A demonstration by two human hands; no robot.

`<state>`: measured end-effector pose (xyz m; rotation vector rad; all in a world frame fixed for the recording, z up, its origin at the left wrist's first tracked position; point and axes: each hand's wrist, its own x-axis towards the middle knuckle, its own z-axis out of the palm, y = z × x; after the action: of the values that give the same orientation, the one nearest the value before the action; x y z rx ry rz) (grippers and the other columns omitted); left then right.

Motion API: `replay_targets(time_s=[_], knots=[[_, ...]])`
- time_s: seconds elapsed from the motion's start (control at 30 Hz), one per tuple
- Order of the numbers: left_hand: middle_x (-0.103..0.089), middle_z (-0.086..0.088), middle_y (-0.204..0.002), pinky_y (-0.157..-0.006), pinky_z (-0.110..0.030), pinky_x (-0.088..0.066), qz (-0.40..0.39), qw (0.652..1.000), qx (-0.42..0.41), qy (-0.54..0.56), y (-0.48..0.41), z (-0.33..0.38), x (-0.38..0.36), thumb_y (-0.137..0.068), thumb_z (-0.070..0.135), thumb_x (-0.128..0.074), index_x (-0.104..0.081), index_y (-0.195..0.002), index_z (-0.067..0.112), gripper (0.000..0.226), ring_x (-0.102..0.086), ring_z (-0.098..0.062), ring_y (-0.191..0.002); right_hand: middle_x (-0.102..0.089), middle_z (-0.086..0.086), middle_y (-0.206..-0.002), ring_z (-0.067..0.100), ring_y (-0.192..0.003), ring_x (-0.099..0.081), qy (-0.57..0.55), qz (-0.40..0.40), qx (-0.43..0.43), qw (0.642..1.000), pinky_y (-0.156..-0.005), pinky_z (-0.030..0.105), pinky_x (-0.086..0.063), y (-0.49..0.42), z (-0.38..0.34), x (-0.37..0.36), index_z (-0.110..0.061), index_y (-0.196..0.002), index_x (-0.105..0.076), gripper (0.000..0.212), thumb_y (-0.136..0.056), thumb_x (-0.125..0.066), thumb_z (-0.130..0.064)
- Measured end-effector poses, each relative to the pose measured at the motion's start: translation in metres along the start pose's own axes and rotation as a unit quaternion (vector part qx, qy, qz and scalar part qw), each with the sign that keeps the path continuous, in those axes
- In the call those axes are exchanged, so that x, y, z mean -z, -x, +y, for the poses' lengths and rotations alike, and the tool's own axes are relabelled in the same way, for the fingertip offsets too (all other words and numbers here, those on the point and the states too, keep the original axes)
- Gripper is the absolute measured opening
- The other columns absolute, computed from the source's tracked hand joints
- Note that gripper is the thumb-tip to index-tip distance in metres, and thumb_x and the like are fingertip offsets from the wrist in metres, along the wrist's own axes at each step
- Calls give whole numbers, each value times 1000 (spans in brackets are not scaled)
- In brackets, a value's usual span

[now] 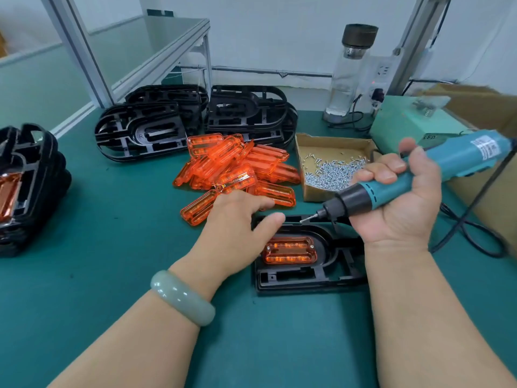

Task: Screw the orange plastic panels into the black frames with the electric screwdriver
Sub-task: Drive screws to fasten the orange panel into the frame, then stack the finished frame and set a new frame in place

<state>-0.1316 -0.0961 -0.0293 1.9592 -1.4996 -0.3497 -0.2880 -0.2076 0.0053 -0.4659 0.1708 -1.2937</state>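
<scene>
Near the middle of the frame, on the right, a small brown box (314,194) sits on the green tabletop (112,247). It has no lid. A heap of little silver screws (333,172) lies in it, mostly in the near half.

Just left of the box is a pile of orange panels (237,163), lying loose on the tabletop.

Below the box lies one black frame (307,275), flat on the tabletop. One orange panel (289,249) sits inside its middle hole.

The right hand (397,197) is above the frame's right end. Its fingers (389,175) are wrapped tight around a blue screwdriver (419,175). The tip points down and left, just over the top edge of the frame, with a screw (307,218) on it.

The left hand (237,219) is flat, with its fingers stretched out and holding nothing. Its thumb touches the frame's top left corner. The hand covers part of the nearest panel in the pile. A pale green bracelet (181,296) is on that wrist.

In the upper middle are stacks of black frames (140,130) with nothing in them. At the left edge is another stack (28,186), and its top frame has an orange panel in it.

A see-through bottle (349,74) with a dark lid stands in the upper right. I cannot tell what is in it.
</scene>
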Motion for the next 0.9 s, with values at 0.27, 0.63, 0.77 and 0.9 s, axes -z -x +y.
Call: replay_targets(time_s=[0.27, 0.63, 0.77, 0.9], knots=[[-58, 4, -110, -96, -38, -42, -88, 993, -6, -80, -12, 10, 1, -76, 51, -70, -60, -123, 35, 52, -49, -21, -109, -46, -11, -56, 2, -44, -44, 10, -5, -2, 1000, -52, 18, -44, 1, 2, 3, -23, -89, -54, 6, -84, -51, -26], [-55, -1, -123, -97, -31, -39, -71, 981, -57, -173, -11, 17, -4, -85, 51, -59, -51, -131, 25, 53, -48, -20, -114, -47, -11, -55, 1, -43, -44, -11, -18, -9, 1000, -52, 17, -43, 2, -1, 5, -22, -90, -54, 9, -84, -49, -27], [-57, 3, -121, -90, -22, -36, -9, 993, -60, -101, -6, 12, -1, -82, 45, -66, -54, -125, 25, 49, -52, -14, -109, -47, -12, -56, 0, -44, -44, -19, -29, -15, 999, -52, 16, -43, 2, -2, 6, -23, -90, -54, 10, -84, -49, -28], [-61, 9, -112, -88, -17, -41, 9, 998, -52, -16, -1, 8, 0, -82, 38, -69, -57, -118, 27, 39, -55, -4, -100, -47, -12, -57, 0, -44, -44, -20, -38, -20, 999, -53, 16, -44, 2, -1, 7, -23, -90, -55, 11, -86, -48, -30]])
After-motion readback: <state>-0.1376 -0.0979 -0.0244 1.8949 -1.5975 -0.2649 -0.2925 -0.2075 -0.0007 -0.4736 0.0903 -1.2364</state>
